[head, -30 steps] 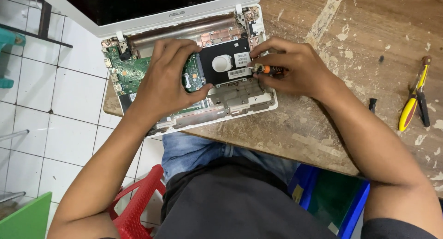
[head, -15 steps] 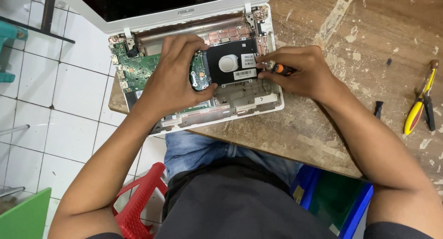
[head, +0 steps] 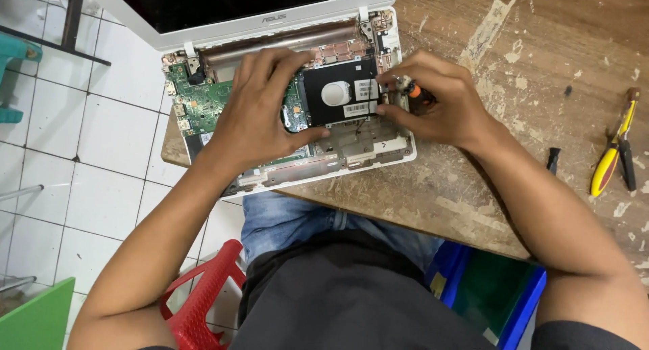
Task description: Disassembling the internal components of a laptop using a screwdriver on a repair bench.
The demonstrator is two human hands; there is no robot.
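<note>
Left hand (head: pixel 260 113) lay palm-down over the opened white laptop base (head: pixel 365 157), fingers (head: pixel 287 62) curled round the left edge of the flat black rectangular hard drive (head: pixel 340 93), thumb pressed along its lower edge; closed on the drive. Right hand (head: pixel 433 100) pinched a small screwdriver with an orange-and-black handle (head: pixel 417 93), fingers tight round it, the tip down at the drive's right edge; tip itself hidden behind fingertips. Drive sat in its bay at the right half of the laptop base, label patch and round silver disc showing on top. Green circuit board (head: pixel 203 103) exposed left of it, copper-coloured strip (head: pixel 284 45) running along the hinge. White lid with dark screen (head: pixel 223 5) stood open behind. Laptop rested on the corner of a worn brown wooden table (head: pixel 541 45), surface scratched, with pale paint flecks. Yellow-handled pliers (head: pixel 608 160) lay well apart at the right, a small black bit (head: pixel 553 159) near them. Red plastic stool (head: pixel 203 296) and blue plastic bin (head: pixel 520 309) sat below, white tiled floor (head: pixel 101 188) at left.
</note>
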